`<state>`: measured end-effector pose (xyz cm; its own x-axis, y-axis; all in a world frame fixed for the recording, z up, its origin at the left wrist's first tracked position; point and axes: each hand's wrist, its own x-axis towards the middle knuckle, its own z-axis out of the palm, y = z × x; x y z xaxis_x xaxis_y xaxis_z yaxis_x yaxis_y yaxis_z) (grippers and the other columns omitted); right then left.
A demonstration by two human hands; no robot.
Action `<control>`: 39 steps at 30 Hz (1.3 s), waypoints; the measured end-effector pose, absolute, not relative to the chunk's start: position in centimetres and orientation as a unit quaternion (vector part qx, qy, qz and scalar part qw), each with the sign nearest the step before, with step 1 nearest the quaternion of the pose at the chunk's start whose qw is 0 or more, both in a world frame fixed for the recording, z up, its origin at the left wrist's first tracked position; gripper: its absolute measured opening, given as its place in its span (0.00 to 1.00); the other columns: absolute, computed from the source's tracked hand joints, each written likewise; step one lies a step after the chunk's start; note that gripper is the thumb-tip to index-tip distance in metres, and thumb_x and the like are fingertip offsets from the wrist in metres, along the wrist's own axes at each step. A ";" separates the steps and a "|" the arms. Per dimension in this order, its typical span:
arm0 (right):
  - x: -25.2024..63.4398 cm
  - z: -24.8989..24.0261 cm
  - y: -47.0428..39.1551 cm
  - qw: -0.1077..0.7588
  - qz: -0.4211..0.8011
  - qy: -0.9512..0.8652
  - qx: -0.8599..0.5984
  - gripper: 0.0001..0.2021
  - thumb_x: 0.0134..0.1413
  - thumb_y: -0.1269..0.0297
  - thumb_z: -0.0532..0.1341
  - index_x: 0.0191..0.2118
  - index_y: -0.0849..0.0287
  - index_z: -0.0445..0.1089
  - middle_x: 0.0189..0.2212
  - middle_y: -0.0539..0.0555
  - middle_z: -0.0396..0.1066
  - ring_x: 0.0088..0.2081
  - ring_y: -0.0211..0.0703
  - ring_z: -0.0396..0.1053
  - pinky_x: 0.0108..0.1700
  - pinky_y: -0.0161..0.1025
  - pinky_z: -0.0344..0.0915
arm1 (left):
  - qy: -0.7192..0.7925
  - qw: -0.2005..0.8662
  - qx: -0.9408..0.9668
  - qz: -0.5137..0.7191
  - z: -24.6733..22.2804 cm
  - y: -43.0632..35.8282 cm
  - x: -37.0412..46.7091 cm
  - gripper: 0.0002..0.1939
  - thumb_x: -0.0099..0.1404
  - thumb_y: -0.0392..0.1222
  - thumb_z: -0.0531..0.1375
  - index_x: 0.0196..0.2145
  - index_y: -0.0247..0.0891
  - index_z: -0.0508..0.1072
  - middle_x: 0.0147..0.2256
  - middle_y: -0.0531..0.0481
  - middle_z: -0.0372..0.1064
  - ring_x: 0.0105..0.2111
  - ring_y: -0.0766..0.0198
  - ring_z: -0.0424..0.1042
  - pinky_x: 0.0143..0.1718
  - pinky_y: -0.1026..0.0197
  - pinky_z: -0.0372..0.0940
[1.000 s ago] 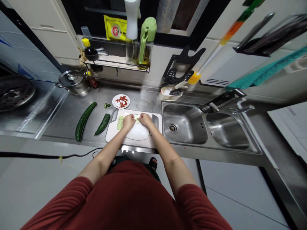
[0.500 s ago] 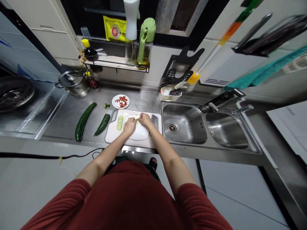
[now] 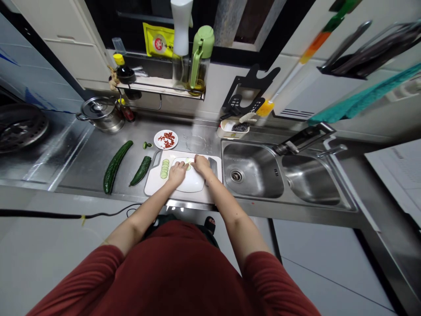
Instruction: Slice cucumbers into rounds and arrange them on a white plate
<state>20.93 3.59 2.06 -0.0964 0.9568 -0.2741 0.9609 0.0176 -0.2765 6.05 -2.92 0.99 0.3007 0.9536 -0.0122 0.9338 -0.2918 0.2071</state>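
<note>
A white plate (image 3: 190, 183) rests on the white cutting board (image 3: 151, 186), with a few pale cucumber slices (image 3: 188, 161) at its far side. My left hand (image 3: 177, 173) is over the plate's left side, its fingers closed at the edge of a slice. From the right, my right hand (image 3: 201, 165) pinches a cucumber slice close to my left fingertips. A row of overlapping cucumber slices (image 3: 164, 169) lies on the board, left of the plate. Beside my right hand, a wide-bladed knife (image 3: 213, 165) lies on the board, partly hidden by my wrist.
Left of the board lie a cut cucumber (image 3: 140, 171) and a whole cucumber (image 3: 116, 167). Behind it stand a small plate of chopped red pieces (image 3: 160, 142) and cucumber ends (image 3: 147, 145). A steel pot (image 3: 102, 116) is back left; a double sink (image 3: 253, 171) borders the right.
My right hand has shifted slightly to the right, and more of the slices on the plate shows between my hands. My left hand has barely moved.
</note>
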 end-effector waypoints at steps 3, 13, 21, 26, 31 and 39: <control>21.0 2.2 3.5 0.007 -0.200 0.711 0.674 0.15 0.54 0.57 0.63 0.45 0.59 0.68 0.42 0.61 0.72 0.44 0.49 0.69 0.41 0.39 0.62 | 0.584 0.080 0.806 0.053 1.1 -2.8 6.0 0.20 0.69 0.39 0.46 0.55 0.46 0.66 0.48 0.42 0.64 0.47 0.53 0.58 0.39 0.56 0.60; 21.2 2.2 3.2 0.004 -0.202 0.713 0.671 0.13 0.56 0.58 0.61 0.45 0.58 0.68 0.42 0.61 0.72 0.44 0.48 0.69 0.41 0.37 0.61 | 0.585 0.105 0.803 0.054 1.5 -2.7 5.9 0.21 0.68 0.38 0.47 0.55 0.48 0.66 0.48 0.42 0.63 0.48 0.54 0.58 0.42 0.56 0.61; 21.1 2.1 3.2 0.008 -0.194 0.720 0.667 0.12 0.57 0.59 0.61 0.44 0.59 0.68 0.41 0.61 0.73 0.43 0.48 0.70 0.40 0.37 0.61 | 0.576 0.096 0.809 0.060 1.4 -2.5 5.7 0.20 0.68 0.37 0.47 0.53 0.48 0.68 0.47 0.43 0.63 0.47 0.54 0.58 0.40 0.57 0.61; 21.1 2.1 2.9 -0.001 -0.197 0.716 0.670 0.12 0.58 0.59 0.59 0.45 0.58 0.67 0.42 0.61 0.72 0.44 0.48 0.69 0.42 0.38 0.61 | 0.583 0.122 0.800 0.072 1.7 -1.9 5.7 0.18 0.67 0.38 0.49 0.49 0.48 0.72 0.46 0.45 0.65 0.48 0.56 0.59 0.43 0.57 0.61; 21.2 2.1 2.7 -0.001 -0.195 0.714 0.673 0.12 0.58 0.58 0.59 0.45 0.57 0.67 0.41 0.60 0.73 0.43 0.47 0.69 0.41 0.37 0.61 | 0.599 0.143 0.779 0.120 1.8 -1.7 5.3 0.17 0.66 0.35 0.51 0.47 0.46 0.73 0.44 0.45 0.67 0.48 0.56 0.60 0.45 0.57 0.60; 20.9 1.7 1.5 -0.008 -0.186 0.709 0.680 0.11 0.60 0.58 0.57 0.46 0.57 0.66 0.41 0.60 0.73 0.43 0.47 0.70 0.41 0.37 0.61 | 0.583 0.113 0.799 0.092 1.9 -2.5 5.3 0.20 0.67 0.38 0.49 0.52 0.51 0.70 0.49 0.44 0.63 0.50 0.55 0.57 0.44 0.57 0.61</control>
<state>20.88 1.53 1.74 -0.0755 0.9673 -0.2422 0.9616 0.0064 -0.2744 5.27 -2.46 1.90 0.3025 0.9530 0.0157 0.9114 -0.2941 0.2878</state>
